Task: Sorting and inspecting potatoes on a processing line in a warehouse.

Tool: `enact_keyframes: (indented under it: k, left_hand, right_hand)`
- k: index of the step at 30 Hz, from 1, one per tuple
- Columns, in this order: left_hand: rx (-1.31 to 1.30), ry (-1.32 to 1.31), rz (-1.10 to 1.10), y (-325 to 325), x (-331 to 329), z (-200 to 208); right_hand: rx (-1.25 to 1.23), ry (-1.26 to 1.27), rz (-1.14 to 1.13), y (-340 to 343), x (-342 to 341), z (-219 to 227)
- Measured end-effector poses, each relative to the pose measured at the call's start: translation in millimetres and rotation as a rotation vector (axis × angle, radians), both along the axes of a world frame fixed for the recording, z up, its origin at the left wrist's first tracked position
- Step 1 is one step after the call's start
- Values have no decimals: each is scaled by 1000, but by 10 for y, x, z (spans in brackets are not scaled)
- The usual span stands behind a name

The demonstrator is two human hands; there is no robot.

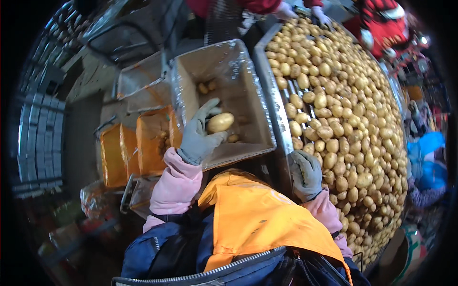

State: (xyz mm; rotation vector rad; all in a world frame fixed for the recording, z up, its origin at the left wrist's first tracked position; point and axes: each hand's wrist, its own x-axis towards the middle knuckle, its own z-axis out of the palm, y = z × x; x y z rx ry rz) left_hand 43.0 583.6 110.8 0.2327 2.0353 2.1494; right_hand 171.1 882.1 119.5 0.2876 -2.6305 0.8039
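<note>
Over the brown, film-lined cardboard box (243,151), our grey-gloved left hand (196,138) spreads its fingers around a smooth yellow oval potato (221,122); we cannot confirm clamping. Right of the box, our grey-gloved right hand (307,175) curls, its grip hidden.

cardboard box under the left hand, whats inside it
A few potatoes lie in the box. The left hand and held potato hide whatever is beneath them.

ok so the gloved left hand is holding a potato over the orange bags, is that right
Not quite: the gloved left hand is holding a potato, but over the cardboard box, not the orange bags. The head view shows it.
</note>
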Motion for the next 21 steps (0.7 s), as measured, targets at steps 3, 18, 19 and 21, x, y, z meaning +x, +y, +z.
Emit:
enact_keyframes:
  k: [3,18,19,21]
  left_hand:
    - [-480,123,48,30,-230,-549]
    - [-1082,918,-537,2220,-1226,-422]
    - [-1083,883,-600,2233,-1400,-375]
    - [-1047,811,-672,2185,-1659,-378]
  right_hand:
    - [86,43,-102,117,46,181]
    - [341,-290,-218,574,40,423]
    - [315,-278,-248,617,-70,503]
    - [341,-194,-282,716,-393,598]
